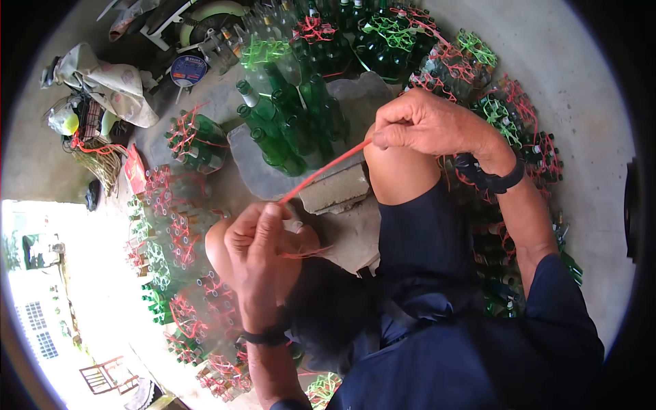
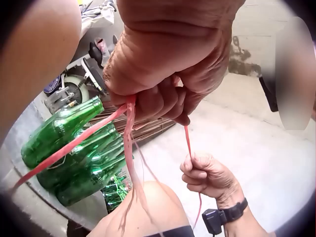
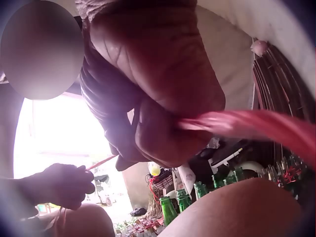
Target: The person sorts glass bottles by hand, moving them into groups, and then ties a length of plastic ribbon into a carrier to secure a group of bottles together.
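A red plastic strip runs taut between the two hands, above the knees. The left hand pinches its lower end between thumb and curled fingers; loose red ends hang below that hand. The right hand grips the upper end near the right knee. In the left wrist view, strands hang from the curled left fingers. In the right wrist view, the strip comes out of the right fist. Green bottles stand upright in a cluster on a grey slab beyond the hands, untouched.
Bundles of bottles tied with red and green strips stand at the left, more along the right wall. A broken block lies before the slab. A parked vehicle and a bag are at the upper left.
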### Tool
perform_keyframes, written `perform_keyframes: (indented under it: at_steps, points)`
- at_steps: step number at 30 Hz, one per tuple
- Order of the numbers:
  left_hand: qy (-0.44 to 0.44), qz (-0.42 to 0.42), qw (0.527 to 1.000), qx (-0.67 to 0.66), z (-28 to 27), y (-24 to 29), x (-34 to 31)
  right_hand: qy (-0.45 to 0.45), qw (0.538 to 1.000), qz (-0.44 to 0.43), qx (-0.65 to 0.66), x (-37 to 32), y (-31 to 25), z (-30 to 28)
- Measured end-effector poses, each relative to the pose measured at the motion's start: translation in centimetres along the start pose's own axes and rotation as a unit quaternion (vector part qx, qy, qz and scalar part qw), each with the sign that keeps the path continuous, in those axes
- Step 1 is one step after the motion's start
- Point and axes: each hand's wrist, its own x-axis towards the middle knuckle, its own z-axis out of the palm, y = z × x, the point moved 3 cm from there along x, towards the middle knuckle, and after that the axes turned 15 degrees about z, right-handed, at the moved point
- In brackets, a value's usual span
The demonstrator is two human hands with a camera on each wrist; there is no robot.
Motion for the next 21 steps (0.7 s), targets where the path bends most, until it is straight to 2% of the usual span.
perform_keyframes:
  at_steps: [2, 3, 5, 8, 10, 12, 15, 21]
  points:
    - [0.060, 0.004, 0.997, 0.056, -2.2, -1.2, 0.9, 0.018, 1.000, 0.016, -0.011, 0.0, 0.2, -1.5]
    - [0.060, 0.009, 0.997, 0.057, -2.6, -1.1, 1.5, 0.034, 0.999, 0.035, -0.022, 0.1, 0.4, -2.2]
    - [0.101, -0.017, 0.993, -0.061, -3.3, -1.0, 2.8, 0.041, 0.999, 0.019, -0.005, 0.5, 0.8, -3.3]
    - [0.131, -0.010, 0.989, -0.065, -4.5, -0.3, 4.9, 0.050, 0.996, 0.060, 0.043, 1.5, 2.2, -5.1]
    - [0.167, -0.019, 0.985, -0.049, -5.0, 0.4, 6.3, 0.075, 0.994, 0.055, 0.050, 2.4, 3.1, -6.1]
    - [0.161, 0.002, 0.985, -0.063, -6.1, 0.3, 7.8, 0.121, 0.991, 0.025, 0.041, 3.1, 3.8, -6.9]
    - [0.174, 0.017, 0.982, -0.068, -7.0, -0.2, 10.3, 0.121, 0.987, 0.058, 0.083, 4.3, 3.1, -7.7]
    - [0.169, 0.057, 0.984, -0.005, -8.1, -2.5, 14.8, 0.164, 0.970, 0.035, 0.175, 10.0, 4.6, -8.1]
